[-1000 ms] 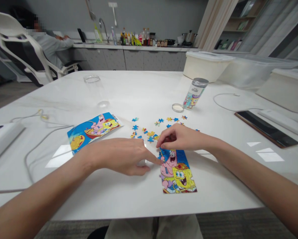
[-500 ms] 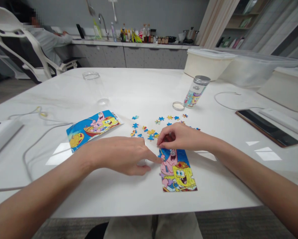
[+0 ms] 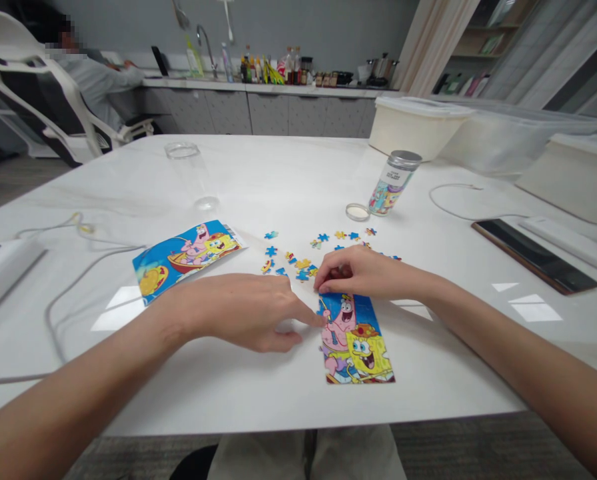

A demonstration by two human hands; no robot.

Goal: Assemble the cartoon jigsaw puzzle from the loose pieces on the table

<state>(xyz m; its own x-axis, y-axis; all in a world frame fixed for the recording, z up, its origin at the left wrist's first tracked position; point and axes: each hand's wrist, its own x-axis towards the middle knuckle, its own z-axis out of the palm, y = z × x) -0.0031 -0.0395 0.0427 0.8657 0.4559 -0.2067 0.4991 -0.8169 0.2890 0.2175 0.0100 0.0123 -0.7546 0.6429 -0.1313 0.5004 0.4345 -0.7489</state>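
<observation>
A partly joined jigsaw puzzle (image 3: 361,343) with cartoon figures lies flat near the table's front edge. My left hand (image 3: 248,312) is open, its index fingertip touching the puzzle's left edge and its thumb apart below. At the puzzle's upper edge, my right hand (image 3: 358,270) has thumb and fingers curled together in a pinch. Whatever sits between those fingertips is hidden. Just beyond the hands are several loose jigsaw pieces (image 3: 303,264), some partly covered by my right hand. The picture sheet (image 3: 193,257) with the same cartoon figures rests to the left, behind my left wrist.
An empty clear jar (image 3: 192,177) stands at the back left. A printed canister (image 3: 394,183) and a round lid (image 3: 357,213) are at the right. Lidded bins (image 3: 418,127), a dark phone-like slab (image 3: 533,257) and cables (image 3: 53,313) lie around. A person (image 3: 91,83) sits far left.
Almost nothing differs. My right fingertips have shifted very slightly at the puzzle's upper edge, while my left hand stays in place.
</observation>
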